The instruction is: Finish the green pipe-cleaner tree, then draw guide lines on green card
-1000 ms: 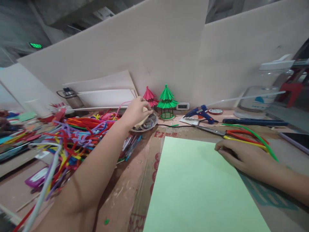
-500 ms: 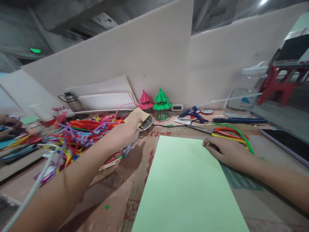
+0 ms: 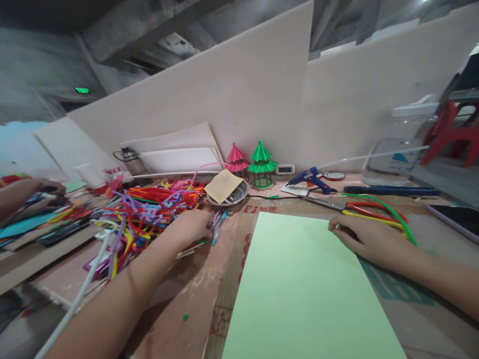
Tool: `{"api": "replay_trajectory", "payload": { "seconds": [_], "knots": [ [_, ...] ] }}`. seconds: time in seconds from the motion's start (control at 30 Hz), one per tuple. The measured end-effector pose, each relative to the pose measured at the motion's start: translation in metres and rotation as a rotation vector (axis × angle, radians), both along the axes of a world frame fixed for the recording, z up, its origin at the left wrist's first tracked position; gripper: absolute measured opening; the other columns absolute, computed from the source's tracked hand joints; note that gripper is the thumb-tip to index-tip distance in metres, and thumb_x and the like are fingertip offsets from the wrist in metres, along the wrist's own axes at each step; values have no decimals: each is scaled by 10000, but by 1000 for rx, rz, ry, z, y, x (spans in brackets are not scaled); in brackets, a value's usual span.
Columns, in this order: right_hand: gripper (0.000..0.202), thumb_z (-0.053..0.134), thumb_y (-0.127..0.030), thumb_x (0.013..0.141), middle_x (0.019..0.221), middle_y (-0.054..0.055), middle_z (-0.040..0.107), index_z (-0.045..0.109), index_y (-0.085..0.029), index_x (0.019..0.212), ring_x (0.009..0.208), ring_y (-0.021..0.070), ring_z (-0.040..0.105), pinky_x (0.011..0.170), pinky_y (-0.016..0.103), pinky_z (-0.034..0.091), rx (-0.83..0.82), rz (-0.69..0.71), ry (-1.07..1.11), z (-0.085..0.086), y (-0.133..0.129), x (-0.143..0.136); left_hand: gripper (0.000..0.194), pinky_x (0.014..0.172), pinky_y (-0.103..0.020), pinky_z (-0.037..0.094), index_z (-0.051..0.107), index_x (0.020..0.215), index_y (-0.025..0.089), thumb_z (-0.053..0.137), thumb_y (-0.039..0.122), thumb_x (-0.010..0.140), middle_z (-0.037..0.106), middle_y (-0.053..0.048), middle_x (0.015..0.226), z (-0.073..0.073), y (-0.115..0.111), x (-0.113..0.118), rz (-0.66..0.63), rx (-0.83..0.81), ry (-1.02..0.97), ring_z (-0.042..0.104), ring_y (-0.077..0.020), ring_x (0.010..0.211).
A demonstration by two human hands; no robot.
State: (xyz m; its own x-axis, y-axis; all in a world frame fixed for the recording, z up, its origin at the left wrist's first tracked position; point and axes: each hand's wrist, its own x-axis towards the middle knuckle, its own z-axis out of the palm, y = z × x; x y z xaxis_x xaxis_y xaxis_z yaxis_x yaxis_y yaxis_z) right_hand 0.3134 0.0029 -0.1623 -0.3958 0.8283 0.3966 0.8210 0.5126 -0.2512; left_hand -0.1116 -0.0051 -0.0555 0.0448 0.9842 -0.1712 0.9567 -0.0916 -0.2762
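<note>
A light green sheet (image 3: 307,284) lies on the cardboard in front of me. My right hand (image 3: 355,232) rests on its upper right corner, fingers curled, with nothing visible in them. Beside the pens (image 3: 219,227), my left hand (image 3: 194,227) is low over the table; its fingertips are mostly hidden, so what they touch is unclear. Just beyond it, a tan paper square (image 3: 223,186) lies across a metal bowl (image 3: 239,200). To the left of this hand is a heap of coloured pipe cleaners (image 3: 149,204).
Behind the sheet stand a pink model (image 3: 236,158), a green model (image 3: 262,164) and a blue glue gun (image 3: 310,179). Scissors (image 3: 329,203), a large clear jug (image 3: 392,149) and a phone (image 3: 454,222) are to the right. Another person's hand (image 3: 48,188) is at far left.
My left hand has let go of the tan paper, which now lies on the bowl, and has moved down towards me beside the pens. The view has shifted left; my right hand keeps its place.
</note>
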Motion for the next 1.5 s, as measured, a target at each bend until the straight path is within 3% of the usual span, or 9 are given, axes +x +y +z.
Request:
{"api": "replay_trajectory", "payload": {
  "seconds": [0.23, 0.6, 0.77, 0.9, 1.0, 1.2, 1.3, 1.4, 1.5],
  "knots": [
    [264, 401, -320, 1010, 1030, 87, 768, 647, -237, 1057, 903, 287, 736, 747, 391, 536, -131, -35, -104, 3, -1, 1, 465, 762, -391, 543, 669, 1200, 138, 593, 248, 755, 755, -217, 1096, -4, -3, 8, 1, 2, 6, 735, -377, 957],
    [300, 450, -309, 1022, 1149, 145, 725, 674, -187, 1181, 1023, 278, 714, 852, 410, 572, 88, 177, -59, 31, -17, -12, 395, 629, -293, 452, 733, 921, 170, 447, 438, 873, 684, -33, 685, 80, -27, 7, 82, 261, -118, 626, -213, 626],
    [594, 509, -253, 990, 1304, 159, 705, 387, -198, 1568, 1067, 271, 721, 905, 419, 573, 113, 322, 41, 62, -35, -44, 410, 597, -251, 374, 721, 986, 172, 429, 452, 916, 528, 46, 527, 99, -32, 66, -156, 413, -287, 471, -119, 493],
    [590, 588, -350, 992, 1499, 160, 583, 453, -211, 1550, 1301, 297, 620, 1067, 452, 510, -117, 591, -124, 61, -32, -71, 340, 559, -275, 334, 704, 827, 193, 483, 439, 906, 482, 36, 504, 104, -32, 133, -222, 342, -370, 483, -136, 460],
    [494, 608, -308, 976, 1435, 165, 640, 574, -160, 1447, 1312, 285, 615, 1084, 426, 497, -161, 551, -134, 50, -29, -70, 357, 548, -276, 303, 678, 760, 196, 483, 452, 915, 507, 22, 536, 84, -27, 165, -414, 354, -440, 487, -139, 487],
    [274, 477, -231, 1017, 910, 83, 793, 624, -184, 1244, 758, 200, 725, 708, 316, 522, 224, 464, 128, 48, -38, -46, 257, 599, -314, 360, 702, 913, 211, 465, 308, 931, 751, -53, 874, 1, 5, 166, -593, 210, -498, 648, -220, 734],
    [397, 512, -249, 1009, 958, 105, 794, 516, -169, 1397, 773, 225, 728, 678, 317, 484, 177, 301, 97, 44, -29, -45, 290, 565, -317, 340, 688, 884, 221, 436, 339, 963, 722, -38, 769, -34, 7, 162, -566, 173, -580, 626, -207, 654],
    [210, 568, -303, 970, 786, 91, 747, 647, -163, 1105, 693, 232, 675, 604, 303, 413, 98, 205, -5, 37, -18, -46, 286, 556, -314, 342, 637, 804, 213, 479, 391, 962, 662, -14, 687, -55, -2, 160, -718, 149, -699, 573, -182, 585],
    [306, 578, -456, 975, 639, 22, 665, 577, -211, 791, 586, 170, 594, 575, 278, 397, -86, 146, 280, 41, -18, -42, 337, 622, -339, 399, 651, 870, 197, 568, 521, 919, 666, -36, 747, -62, -9, 158, -919, 196, -758, 592, -214, 667]
  ]
}}
